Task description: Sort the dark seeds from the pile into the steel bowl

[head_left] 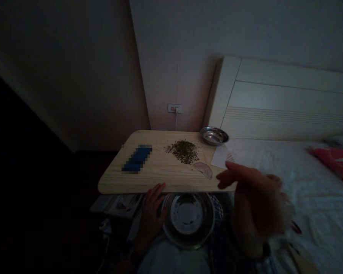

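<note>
My left hand (153, 208) lies at the table's near edge with its fingers stretched out. Its thumb side touches, or nearly touches, the rim of a steel basin (171, 239) below that edge, on my lap. Over the right end of the table my right hand (254, 194) is raised and partly smeared by motion. Its fingers point left, and I see nothing held in them. On the wooden table (160, 179) small green beans or seeds (185, 151) are spread in a loose heap. A clear protractor (203, 169) rests just in front of them.
A smaller steel bowl (214, 136) stands at the table's back right corner, near a white paper (219, 156). A pixelated blue rectangle (137, 158) occupies the left side. The bed (274, 160) borders the right; a wall socket (174, 108) with a plugged cable is behind.
</note>
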Demonstrator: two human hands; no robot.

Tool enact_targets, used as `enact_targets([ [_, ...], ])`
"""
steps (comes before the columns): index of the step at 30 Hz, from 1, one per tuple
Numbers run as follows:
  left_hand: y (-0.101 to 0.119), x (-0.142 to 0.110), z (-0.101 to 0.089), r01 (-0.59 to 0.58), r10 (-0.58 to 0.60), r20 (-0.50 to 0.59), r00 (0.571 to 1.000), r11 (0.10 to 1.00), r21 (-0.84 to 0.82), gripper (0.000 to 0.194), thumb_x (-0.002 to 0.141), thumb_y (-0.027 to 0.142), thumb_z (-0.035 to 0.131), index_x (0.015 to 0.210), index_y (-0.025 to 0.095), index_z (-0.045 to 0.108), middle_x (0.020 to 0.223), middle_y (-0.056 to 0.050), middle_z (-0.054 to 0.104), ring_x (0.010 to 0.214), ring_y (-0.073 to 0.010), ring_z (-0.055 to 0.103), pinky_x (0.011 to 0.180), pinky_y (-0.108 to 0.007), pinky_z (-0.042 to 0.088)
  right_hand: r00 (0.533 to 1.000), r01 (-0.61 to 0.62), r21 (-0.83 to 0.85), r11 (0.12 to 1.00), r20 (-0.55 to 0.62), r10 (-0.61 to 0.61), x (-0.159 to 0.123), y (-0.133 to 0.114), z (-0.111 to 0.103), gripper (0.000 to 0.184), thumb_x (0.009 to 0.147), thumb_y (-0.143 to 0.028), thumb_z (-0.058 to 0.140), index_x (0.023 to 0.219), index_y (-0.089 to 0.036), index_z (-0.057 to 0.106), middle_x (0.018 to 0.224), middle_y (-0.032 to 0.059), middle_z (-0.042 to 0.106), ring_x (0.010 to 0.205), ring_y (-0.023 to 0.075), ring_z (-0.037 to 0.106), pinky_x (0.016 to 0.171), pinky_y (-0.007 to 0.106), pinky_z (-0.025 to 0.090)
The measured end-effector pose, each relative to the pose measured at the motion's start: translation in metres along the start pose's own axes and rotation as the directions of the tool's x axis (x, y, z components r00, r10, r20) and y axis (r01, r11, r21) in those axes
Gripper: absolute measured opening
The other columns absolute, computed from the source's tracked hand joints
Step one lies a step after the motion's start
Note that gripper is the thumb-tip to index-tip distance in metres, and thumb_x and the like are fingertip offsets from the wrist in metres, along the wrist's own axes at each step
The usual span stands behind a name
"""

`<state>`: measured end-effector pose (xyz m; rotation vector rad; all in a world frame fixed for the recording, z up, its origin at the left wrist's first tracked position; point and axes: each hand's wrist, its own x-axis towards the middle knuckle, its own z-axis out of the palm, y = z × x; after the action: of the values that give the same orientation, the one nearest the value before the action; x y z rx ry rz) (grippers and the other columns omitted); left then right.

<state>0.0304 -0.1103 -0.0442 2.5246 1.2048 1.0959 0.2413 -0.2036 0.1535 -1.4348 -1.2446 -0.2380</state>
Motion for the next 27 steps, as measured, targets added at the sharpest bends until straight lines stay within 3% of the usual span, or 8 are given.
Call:
enact_targets([
  [4, 0.0, -0.001, 0.0, 0.007, -0.007, -0.001, 1.0, 1.0, -0.02, 0.021, 0.083, 0.012, 0.05, 0.1, 0.021, 0.059, 0.142, -0.007, 0.045, 0.135, -0.0264, 0.035, 0.11, -0.052, 0.028, 0.979, 0.017, -0.115, 0.993, 0.202, 0.007, 0.014, 0.081, 0.044, 0.03, 0.085, -0.015, 0.041, 0.105, -0.015, 0.063, 0.098, 0.0095, 0.066, 0.086, 0.0196, 0.063, 0.078, 0.035, 0.051],
  [7, 0.001, 0.0, -0.001, 0.006, -0.007, -0.016, 1.0, 1.0, -0.03, 0.023, 0.082, 0.01, 0.05, 0.1, 0.021, 0.059, 0.142, -0.006, 0.046, 0.135, -0.0258, 0.034, 0.11, -0.052, 0.028, 0.949, -0.019, -0.34, 0.94, 0.291, 0.124, -0.001, 0.137, 0.079, 0.032, 0.088, -0.022, 0.042, 0.112, -0.009, 0.059, 0.107, 0.0186, 0.061, 0.104, 0.0279, 0.055, 0.089, 0.044, 0.045],
  [9, 0.001, 0.0, -0.001, -0.003, 0.002, -0.013, 1.0, 1.0, -0.031, 0.024, 0.082, 0.011, 0.05, 0.101, 0.021, 0.059, 0.142, -0.006, 0.045, 0.135, -0.0257, 0.035, 0.111, -0.053, 0.028, 0.917, -0.018, -0.439, 0.898, 0.352, 0.19, -0.016, 0.157, 0.094, 0.036, 0.09, -0.028, 0.043, 0.119, -0.008, 0.054, 0.113, 0.0199, 0.058, 0.11, 0.0289, 0.051, 0.092, 0.043, 0.042],
  [14, 0.0, 0.001, -0.002, 0.005, -0.005, -0.003, 1.0, 1.0, -0.011, 0.02, 0.084, 0.014, 0.049, 0.1, 0.021, 0.06, 0.143, -0.006, 0.044, 0.135, -0.026, 0.035, 0.11, -0.053, 0.029, 0.884, -0.005, -0.475, 0.88, 0.409, 0.226, -0.039, 0.162, 0.109, 0.035, 0.088, -0.034, 0.052, 0.117, -0.015, 0.056, 0.118, 0.0154, 0.057, 0.107, 0.0298, 0.051, 0.086, 0.041, 0.043],
  [27, 0.005, 0.002, -0.004, 0.011, -0.011, 0.001, 1.0, 1.0, -0.016, 0.023, 0.084, 0.013, 0.048, 0.103, 0.021, 0.059, 0.142, -0.006, 0.045, 0.135, -0.0263, 0.034, 0.11, -0.055, 0.028, 0.889, -0.076, -0.46, 0.885, 0.37, 0.268, -0.031, 0.18, 0.123, 0.04, 0.083, -0.03, 0.056, 0.118, -0.01, 0.057, 0.114, 0.017, 0.056, 0.107, 0.0296, 0.048, 0.089, 0.039, 0.04],
])
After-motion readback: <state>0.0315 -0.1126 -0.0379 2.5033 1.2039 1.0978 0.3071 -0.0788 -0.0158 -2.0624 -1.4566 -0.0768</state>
